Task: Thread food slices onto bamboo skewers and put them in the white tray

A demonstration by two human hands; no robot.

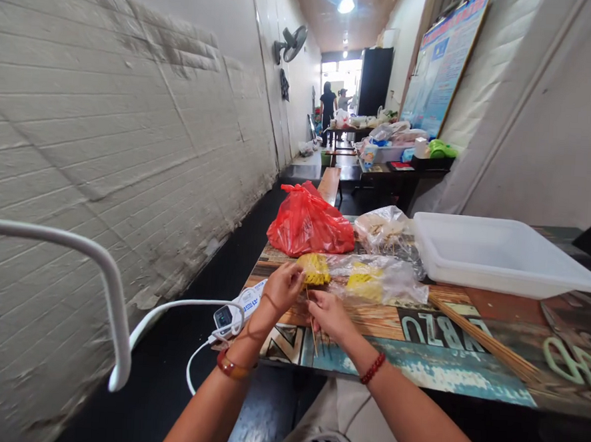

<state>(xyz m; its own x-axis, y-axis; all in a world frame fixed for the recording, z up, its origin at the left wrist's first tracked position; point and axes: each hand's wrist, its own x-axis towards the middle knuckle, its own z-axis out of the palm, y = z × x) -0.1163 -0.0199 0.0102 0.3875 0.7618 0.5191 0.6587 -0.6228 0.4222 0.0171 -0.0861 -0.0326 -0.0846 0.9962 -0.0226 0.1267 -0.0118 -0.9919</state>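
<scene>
My right hand is closed around thin wooden skewers, whose ends point down toward the table's near edge. Close beside it, my left hand has its fingers pinched together at the top of a skewer; whatever is between them is too small to make out. Just beyond the left fingertips lies a yellow block with dark marks, at the open end of a clear plastic bag. Inside that bag shows a second yellow block.
A red plastic bag and a clear bag stand behind. To the right are a white tub, a bundle of skewers and scissors. A power bank with a white cable lies left. Two people stand far back.
</scene>
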